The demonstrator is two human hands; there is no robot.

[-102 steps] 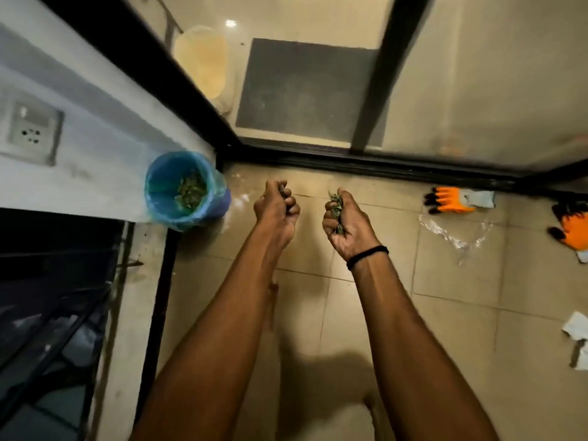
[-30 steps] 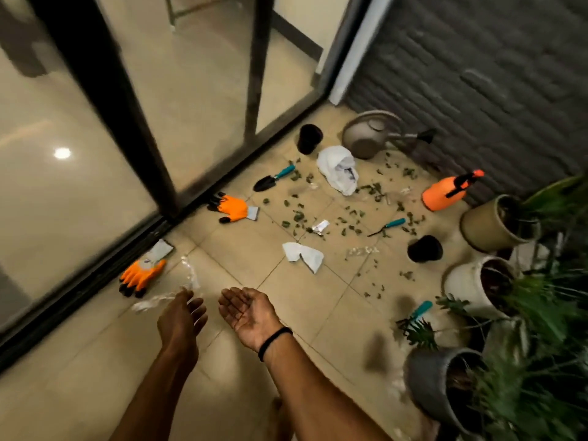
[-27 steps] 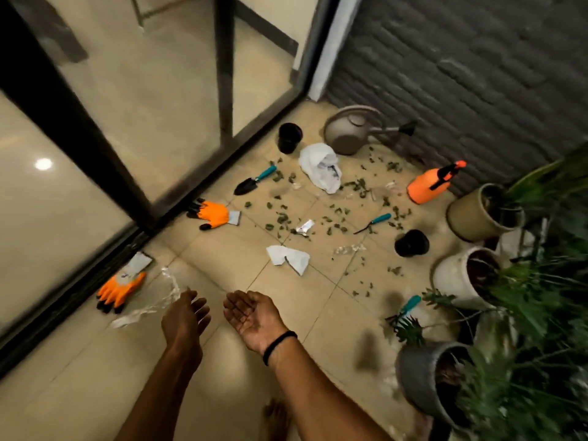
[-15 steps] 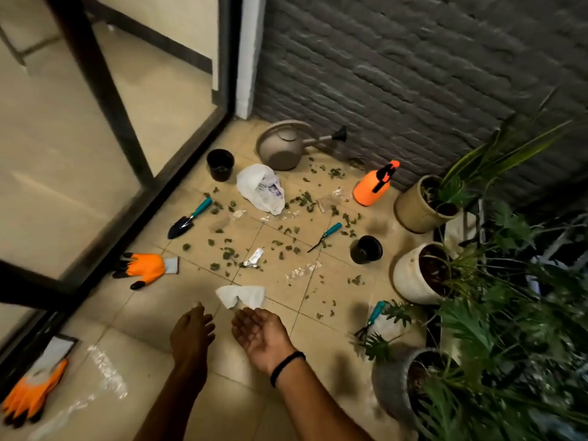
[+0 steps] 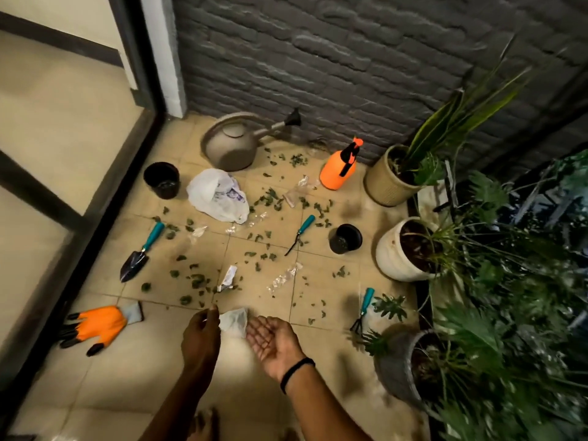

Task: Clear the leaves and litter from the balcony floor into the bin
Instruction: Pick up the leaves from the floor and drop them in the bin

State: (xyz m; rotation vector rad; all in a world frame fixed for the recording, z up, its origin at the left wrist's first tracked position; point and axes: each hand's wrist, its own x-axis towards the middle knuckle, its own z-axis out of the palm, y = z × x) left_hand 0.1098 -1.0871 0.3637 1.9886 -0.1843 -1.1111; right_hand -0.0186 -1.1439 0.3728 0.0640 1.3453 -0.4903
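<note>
Nearest, the left hand [image 5: 200,338] is back-up with its fingertips bunched at the left edge of a white scrap of paper [image 5: 234,320]. Whether they pinch it or only touch it cannot be told. The right hand [image 5: 273,342] lies palm-up just right of the scrap, its fingers loose and slightly cupped, holding nothing. The scrap lies on the balcony floor [image 5: 133,377] between the two hands, its long axis running left to right.

An orange glove [image 5: 98,326] lies near the floor's left edge, fingers pointing near-left. Toward the right edge lies a small hand rake [image 5: 362,308], with its teal handle pointing away.

Further out, leaves [image 5: 197,280] are scattered across the middle tiles. Among them are a crumpled wrapper [image 5: 229,277], whose print is unreadable, and a clear plastic strip [image 5: 284,278] running near-left to far-right. A trowel [image 5: 140,253] points its blade near-left.

A black pot [image 5: 345,239] sits beside a white planter [image 5: 397,256], which holds dark soil and a plant.

Beyond these lies a white plastic bag [image 5: 218,195] with purple print too blurred to read. A second black pot [image 5: 161,179] stands to its left, its inside too dark to judge. At the far edge, by the brick wall [image 5: 318,58], stand a watering can [image 5: 235,148], spout pointing right, and an orange sprayer [image 5: 339,168].
</note>
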